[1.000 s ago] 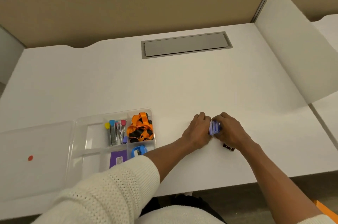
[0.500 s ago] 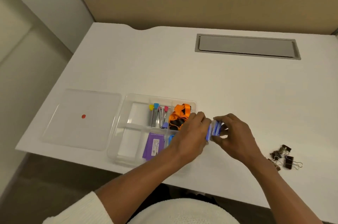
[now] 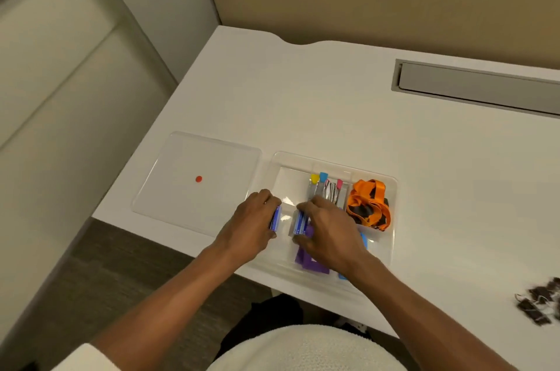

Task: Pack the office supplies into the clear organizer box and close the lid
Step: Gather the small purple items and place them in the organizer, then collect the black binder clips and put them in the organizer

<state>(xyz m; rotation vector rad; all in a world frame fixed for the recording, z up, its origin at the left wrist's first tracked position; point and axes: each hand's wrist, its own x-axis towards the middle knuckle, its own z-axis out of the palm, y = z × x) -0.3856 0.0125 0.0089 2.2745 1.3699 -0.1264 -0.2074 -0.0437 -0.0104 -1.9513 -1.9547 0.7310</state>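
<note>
— What has changed in the last second?

— Both hands have come left from the open tabletop [image 3: 333, 116] to the clear organizer box [image 3: 391, 189]. A second ago they pressed one small blue packet between them out on the bare surface. Now there seem to be two: the left hand [image 3: 251, 225] pinches one blue packet [image 3: 276, 217] upright at the box's left edge, and the right hand [image 3: 330, 234] pinches a second blue packet [image 3: 300, 223] just beside the inner divider.

— Are the packets down in a compartment yet?

— Probably about there, but the clear walls and the fingers make it hard to tell whether they touch the floor of the box. Both hands are closed on them, not spread.

— What else is already in the box?

— Coloured-capped tubes [image 3: 325, 189] in the far middle cell, an orange lanyard [image 3: 368, 204] in the far right cell, a purple pad [image 3: 309, 261] under the right wrist, and something blue [image 3: 363, 242] half hidden beside it.

— And what does it mean for the task?

— The packing is well along but not finished. The black binder clips [image 3: 536, 301] lie well apart on the right side of the tabletop, outside the box. The lid [image 3: 194, 164], with its red dot [image 3: 198, 179], lies flat just to the left of the box, so closing comes last.
</note>
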